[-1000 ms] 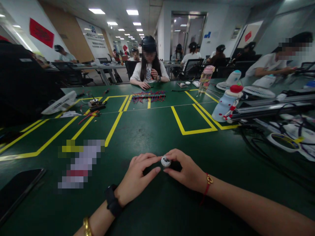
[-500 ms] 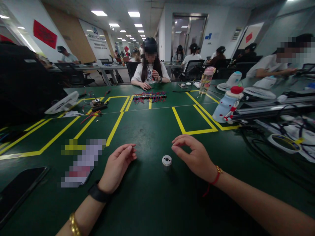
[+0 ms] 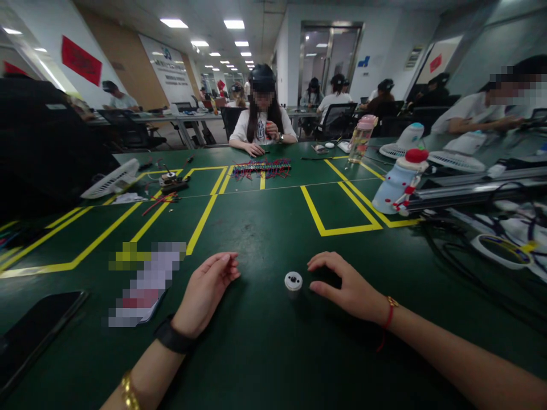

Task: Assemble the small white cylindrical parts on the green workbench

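Lower centre of the frame: small white cylindrical part (image 3: 293, 281), upright on the green table (image 3: 265, 228), free of both hands. Held between the 2 hands 1 s ago, set down and released by 0.5 s ago, in the same spot since. Judged from this: part now standing by itself, no grip left on it.

Right hand (image 3: 346, 285) just right of the part, lowered from its raised pose of 0.5 s ago, palm down on the mat, fingers loosely curled, grasping nothing; fingertips near the part but apart from it. Left hand (image 3: 205, 293) left of the part, a little farther off, resting relaxed and empty, about where it lay 0.5 s ago.

Around: blurred packet (image 3: 143, 279) at lower left, dark phone (image 3: 34, 330) at the far lower left edge. Yellow floor-style tape lines (image 3: 200, 219) across the mat. Right of centre, a pale blue bottle with a red cap (image 3: 399, 182); cables (image 3: 470, 256) at the right edge. Upper centre, a bundle of red and coloured wires (image 3: 262, 167) before a seated person (image 3: 261, 122). Nothing between either hand and the part.
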